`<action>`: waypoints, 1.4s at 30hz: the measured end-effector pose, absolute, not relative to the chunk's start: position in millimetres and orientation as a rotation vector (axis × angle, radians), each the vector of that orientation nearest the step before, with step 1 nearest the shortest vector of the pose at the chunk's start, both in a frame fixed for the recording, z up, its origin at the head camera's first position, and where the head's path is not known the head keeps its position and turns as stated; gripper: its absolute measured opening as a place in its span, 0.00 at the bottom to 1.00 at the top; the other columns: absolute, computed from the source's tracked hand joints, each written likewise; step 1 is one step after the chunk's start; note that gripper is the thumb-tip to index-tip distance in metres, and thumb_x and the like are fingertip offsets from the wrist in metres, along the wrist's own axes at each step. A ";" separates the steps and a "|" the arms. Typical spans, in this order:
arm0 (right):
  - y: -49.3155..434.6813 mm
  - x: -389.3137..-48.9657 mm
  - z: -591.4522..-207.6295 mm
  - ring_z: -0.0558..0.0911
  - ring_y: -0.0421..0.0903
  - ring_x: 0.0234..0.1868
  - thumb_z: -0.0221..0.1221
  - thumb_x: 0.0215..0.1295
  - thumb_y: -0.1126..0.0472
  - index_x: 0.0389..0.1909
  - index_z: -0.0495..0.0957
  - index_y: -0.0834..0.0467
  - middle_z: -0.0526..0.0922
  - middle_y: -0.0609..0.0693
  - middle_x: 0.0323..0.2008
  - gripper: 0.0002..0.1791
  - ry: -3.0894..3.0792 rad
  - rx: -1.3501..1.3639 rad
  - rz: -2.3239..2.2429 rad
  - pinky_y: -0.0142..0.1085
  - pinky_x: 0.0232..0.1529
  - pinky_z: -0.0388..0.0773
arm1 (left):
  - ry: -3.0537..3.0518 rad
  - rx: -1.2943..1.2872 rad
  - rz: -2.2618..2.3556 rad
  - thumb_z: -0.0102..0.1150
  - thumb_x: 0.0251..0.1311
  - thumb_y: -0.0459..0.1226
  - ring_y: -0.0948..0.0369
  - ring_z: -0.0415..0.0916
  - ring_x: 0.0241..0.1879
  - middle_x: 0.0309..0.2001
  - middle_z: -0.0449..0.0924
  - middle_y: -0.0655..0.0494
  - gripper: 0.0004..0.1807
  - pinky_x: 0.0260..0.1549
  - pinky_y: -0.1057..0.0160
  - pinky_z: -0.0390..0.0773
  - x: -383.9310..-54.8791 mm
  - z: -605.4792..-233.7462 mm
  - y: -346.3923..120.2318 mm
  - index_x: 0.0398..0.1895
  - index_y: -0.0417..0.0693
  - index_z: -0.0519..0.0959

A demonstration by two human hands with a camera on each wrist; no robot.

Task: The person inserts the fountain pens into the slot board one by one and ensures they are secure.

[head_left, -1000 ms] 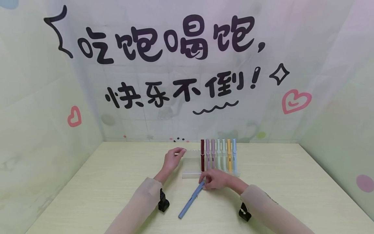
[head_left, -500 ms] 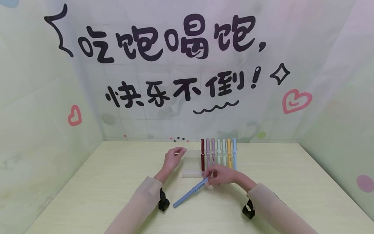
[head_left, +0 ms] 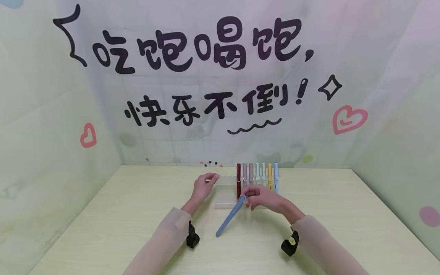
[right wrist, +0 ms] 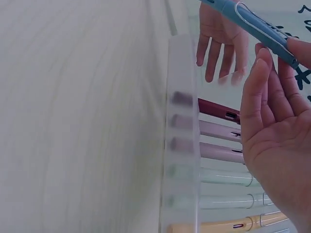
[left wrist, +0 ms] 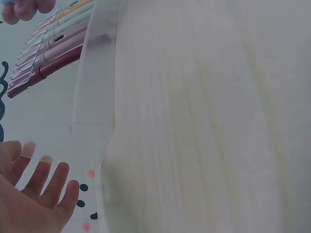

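Observation:
A clear pen rack (head_left: 225, 205) stands towards the back of the table. My left hand (head_left: 203, 188) pinches the upper left corner of its transparent back panel; the left wrist view shows thumb and fingertips at that edge. By its clipped cap end, my right hand (head_left: 262, 198) holds a blue pen (head_left: 231, 215) in front of the rack, tilted with its other end pointing down to the left. In the right wrist view, the blue pen (right wrist: 252, 24) lies between thumb and fingertips. Several pens stand upright in the rack's right part, the dark red pen (head_left: 238, 179) leftmost.
Beside the dark red pen stand purple pens (head_left: 248, 172), pale green pens (head_left: 260, 172), a yellow pen (head_left: 269, 172) and a light blue pen (head_left: 276, 173). A printed cloth backdrop (head_left: 192, 149) rises behind the pale wooden table (head_left: 137, 214).
My right hand has moved up and slightly right with the blue pen, closer to the rack. The pen's lower end swung left, then back right and upward. My left hand has stayed in place.

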State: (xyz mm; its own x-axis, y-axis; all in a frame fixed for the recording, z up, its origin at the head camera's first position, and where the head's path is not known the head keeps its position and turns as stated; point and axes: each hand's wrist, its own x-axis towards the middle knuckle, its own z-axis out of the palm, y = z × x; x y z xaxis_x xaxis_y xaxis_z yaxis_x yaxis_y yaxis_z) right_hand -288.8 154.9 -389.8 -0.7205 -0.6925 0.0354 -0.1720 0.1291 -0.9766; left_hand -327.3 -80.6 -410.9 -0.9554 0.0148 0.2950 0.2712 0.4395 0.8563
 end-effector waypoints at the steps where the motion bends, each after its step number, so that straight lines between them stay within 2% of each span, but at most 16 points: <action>1: 154.4 -288.9 -389.0 0.74 0.51 0.32 0.52 0.56 0.67 0.40 0.73 0.65 0.74 0.68 0.35 0.10 1.987 -0.821 -1.640 0.41 0.32 0.75 | -2.448 -0.249 -1.527 0.51 0.60 0.41 0.54 0.76 0.37 0.37 0.78 0.48 0.14 0.34 0.60 0.76 -327.2 -410.9 -80.5 0.40 0.40 0.79; 5: 152.0 -288.3 -385.3 0.74 0.49 0.30 0.50 0.57 0.68 0.42 0.71 0.69 0.77 0.60 0.32 0.13 2.021 -0.811 -1.682 0.39 0.30 0.74 | -2.451 -0.258 -1.525 0.51 0.60 0.41 0.53 0.76 0.38 0.38 0.78 0.48 0.14 0.35 0.60 0.75 -326.7 -410.9 -80.4 0.41 0.40 0.79; 9: 148.4 -285.4 -380.1 0.73 0.47 0.27 0.48 0.58 0.69 0.45 0.70 0.73 0.76 0.55 0.26 0.15 2.101 -0.834 -1.697 0.36 0.28 0.74 | -2.455 -0.263 -1.523 0.51 0.60 0.42 0.53 0.75 0.38 0.38 0.78 0.48 0.15 0.35 0.59 0.75 -326.0 -410.5 -80.5 0.41 0.40 0.78; 13: 144.9 -282.6 -376.8 0.71 0.46 0.24 0.49 0.60 0.68 0.46 0.73 0.68 0.72 0.52 0.22 0.15 2.241 -0.838 -1.679 0.36 0.26 0.73 | -2.457 -0.265 -1.527 0.51 0.60 0.42 0.54 0.75 0.38 0.38 0.77 0.48 0.15 0.35 0.59 0.75 -326.1 -411.0 -80.8 0.41 0.40 0.78; 17: 141.5 -283.2 -377.8 0.71 0.45 0.21 0.51 0.62 0.64 0.46 0.76 0.59 0.71 0.51 0.18 0.13 2.384 -0.846 -1.658 0.38 0.25 0.72 | -2.459 -0.265 -1.531 0.50 0.61 0.43 0.54 0.75 0.38 0.38 0.77 0.48 0.15 0.35 0.59 0.75 -326.4 -411.5 -81.2 0.41 0.40 0.78; 21: 137.4 -282.6 -376.5 0.70 0.50 0.18 0.54 0.61 0.62 0.45 0.76 0.57 0.70 0.51 0.15 0.12 2.450 -0.843 -1.693 0.45 0.24 0.71 | -2.458 -0.265 -1.533 0.50 0.61 0.43 0.54 0.76 0.38 0.38 0.77 0.48 0.15 0.36 0.59 0.75 -326.7 -411.9 -81.1 0.41 0.40 0.78; 24: 135.0 -282.3 -374.9 0.70 0.58 0.19 0.54 0.61 0.62 0.46 0.76 0.58 0.70 0.51 0.15 0.12 2.491 -0.824 -1.712 0.46 0.23 0.70 | -2.459 -0.265 -1.532 0.51 0.61 0.43 0.54 0.76 0.38 0.38 0.77 0.49 0.15 0.35 0.59 0.75 -326.9 -412.2 -80.9 0.41 0.40 0.78; 26: 133.4 -282.4 -373.9 0.70 0.60 0.20 0.53 0.62 0.63 0.46 0.76 0.58 0.70 0.50 0.16 0.13 2.531 -0.805 -1.712 0.42 0.21 0.70 | -2.462 -0.263 -1.531 0.51 0.61 0.42 0.54 0.75 0.38 0.38 0.77 0.49 0.15 0.35 0.59 0.75 -326.9 -412.4 -80.8 0.41 0.40 0.78; 31: 129.6 -284.3 -373.1 0.71 0.51 0.21 0.53 0.62 0.64 0.48 0.75 0.63 0.73 0.50 0.20 0.14 2.609 -0.799 -1.725 0.32 0.18 0.68 | -2.467 -0.235 -1.544 0.51 0.60 0.42 0.55 0.75 0.37 0.38 0.77 0.50 0.15 0.35 0.60 0.75 -326.7 -412.0 -80.2 0.41 0.41 0.79; 35: 125.7 -286.4 -370.1 0.72 0.45 0.22 0.54 0.61 0.62 0.48 0.76 0.60 0.76 0.51 0.25 0.15 2.680 -0.778 -1.722 0.32 0.20 0.70 | -2.463 -0.238 -1.535 0.51 0.60 0.42 0.54 0.76 0.37 0.37 0.78 0.49 0.14 0.35 0.60 0.75 -326.5 -411.3 -79.9 0.41 0.41 0.78; 42: 118.1 -292.4 -360.0 0.73 0.45 0.22 0.56 0.58 0.62 0.43 0.77 0.59 0.79 0.49 0.26 0.11 2.796 -0.760 -1.757 0.35 0.20 0.73 | -2.468 -0.226 -1.520 0.51 0.60 0.42 0.54 0.76 0.38 0.38 0.78 0.49 0.15 0.36 0.60 0.75 -327.7 -410.6 -80.0 0.41 0.41 0.79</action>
State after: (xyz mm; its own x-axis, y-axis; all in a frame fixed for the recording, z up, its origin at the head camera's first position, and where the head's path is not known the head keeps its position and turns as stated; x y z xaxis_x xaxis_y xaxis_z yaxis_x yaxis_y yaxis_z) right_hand -292.4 118.1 -360.0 -0.8707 -0.2380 0.4304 -0.4911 0.3713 -0.7880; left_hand -327.7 -80.0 -410.6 -0.9606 0.0087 0.2778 0.2520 0.4490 0.8573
